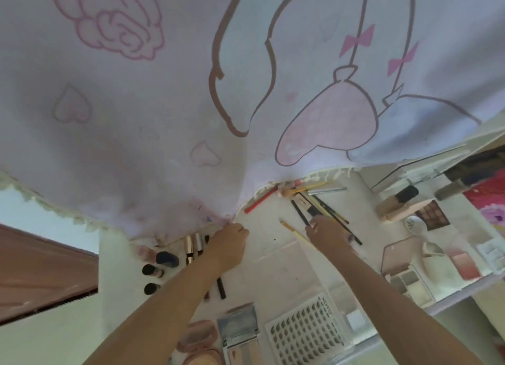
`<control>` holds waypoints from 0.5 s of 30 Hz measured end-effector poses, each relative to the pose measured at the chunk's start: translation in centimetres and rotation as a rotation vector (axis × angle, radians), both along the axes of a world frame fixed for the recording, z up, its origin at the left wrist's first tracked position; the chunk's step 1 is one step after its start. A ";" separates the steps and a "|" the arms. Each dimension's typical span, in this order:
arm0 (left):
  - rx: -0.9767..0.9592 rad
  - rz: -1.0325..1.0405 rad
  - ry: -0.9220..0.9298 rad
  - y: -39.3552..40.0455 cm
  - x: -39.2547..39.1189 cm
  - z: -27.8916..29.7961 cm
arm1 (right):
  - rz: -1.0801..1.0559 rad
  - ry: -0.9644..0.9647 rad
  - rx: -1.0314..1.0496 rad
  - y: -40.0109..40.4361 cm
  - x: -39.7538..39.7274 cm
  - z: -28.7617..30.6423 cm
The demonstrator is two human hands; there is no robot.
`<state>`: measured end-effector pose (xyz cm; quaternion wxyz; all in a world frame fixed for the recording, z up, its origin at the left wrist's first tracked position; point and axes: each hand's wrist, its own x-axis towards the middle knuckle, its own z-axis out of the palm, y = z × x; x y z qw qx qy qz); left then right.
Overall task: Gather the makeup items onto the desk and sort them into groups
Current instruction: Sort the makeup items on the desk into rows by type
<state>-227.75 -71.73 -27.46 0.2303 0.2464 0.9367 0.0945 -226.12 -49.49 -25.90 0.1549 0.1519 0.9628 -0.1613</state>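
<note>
The makeup brushes and pencils point(319, 203) lie in a loose fan on the white bench point(273, 258), just under the edge of the printed curtain point(164, 105). The right hand point(326, 234) rests on the near ends of them; its fingers curl downward, but the picture does not show whether they pinch one.

The left hand point(228, 243) lies beside the gold lipstick tubes point(194, 245), fingers curled; what it holds, if anything, cannot be told.

The step seems to be gathering the long thin tools into one group. To do it well, the person should sweep them parallel, including the yellow brush point(295, 232) lying apart and the red pencil point(259, 200).

Counted: about three lipstick tubes, three dark round caps point(151, 270), one eyelash tray point(306, 334), and roughly eight brushes and pencils; the pile overlaps, so that number is uncertain.
</note>
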 end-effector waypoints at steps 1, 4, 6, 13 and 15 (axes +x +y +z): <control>0.002 0.048 -0.018 1.0 0.3 -0.3 | 0.017 0.017 0.044 0.8 -0.7 0.0; -0.070 0.187 -0.094 3.6 1.2 -1.4 | 0.055 0.062 0.118 2.2 -2.4 -0.4; -0.147 0.247 -0.101 4.7 1.5 -2.4 | 0.102 0.048 0.129 2.7 -3.2 -0.9; -0.258 0.336 -0.104 5.8 2.2 -4.0 | 0.268 0.031 0.171 3.9 -4.5 -2.4; -0.265 0.332 -0.130 5.8 2.0 -3.9 | 0.267 0.014 0.115 4.2 -4.9 -2.3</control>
